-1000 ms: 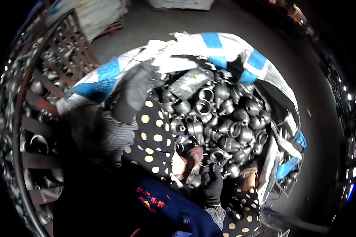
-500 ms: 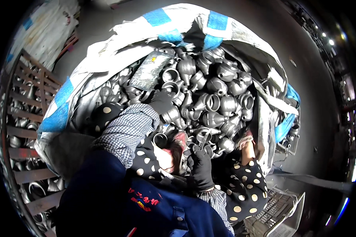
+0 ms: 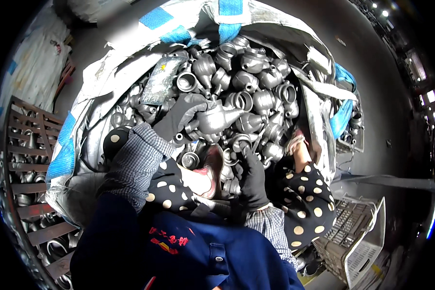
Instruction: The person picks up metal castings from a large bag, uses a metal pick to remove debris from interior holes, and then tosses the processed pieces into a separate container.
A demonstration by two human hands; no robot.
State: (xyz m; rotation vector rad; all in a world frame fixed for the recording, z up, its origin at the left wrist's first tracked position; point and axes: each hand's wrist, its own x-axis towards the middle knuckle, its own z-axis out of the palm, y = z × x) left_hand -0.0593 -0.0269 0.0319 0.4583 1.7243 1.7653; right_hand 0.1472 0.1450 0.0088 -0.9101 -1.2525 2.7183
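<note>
My left hand [image 3: 182,115], in a dark glove, is closed round the wide end of a grey bulb-shaped metal casting [image 3: 219,119]. That casting's narrow neck points right, above the heap of similar castings [image 3: 246,79]. Nearer to me, my right hand [image 3: 252,176], also gloved, is closed on a thin metal tool [image 3: 259,139] that sticks up from the fingers; its exact kind is not clear. Castings lie right beside the right hand. A large white woven bag [image 3: 94,79] with blue straps surrounds the heap.
A flat grey plate [image 3: 160,79] lies on the castings at the far left. My feet, one in a red shoe [image 3: 214,166], stand among the castings. A slatted metal crate [image 3: 31,166] of parts is at left, a plastic crate [image 3: 345,241] at lower right.
My left hand has taken hold of a casting and lifted it from the heap. The right hand has moved slightly up and right with the thin tool. The view has shifted.
</note>
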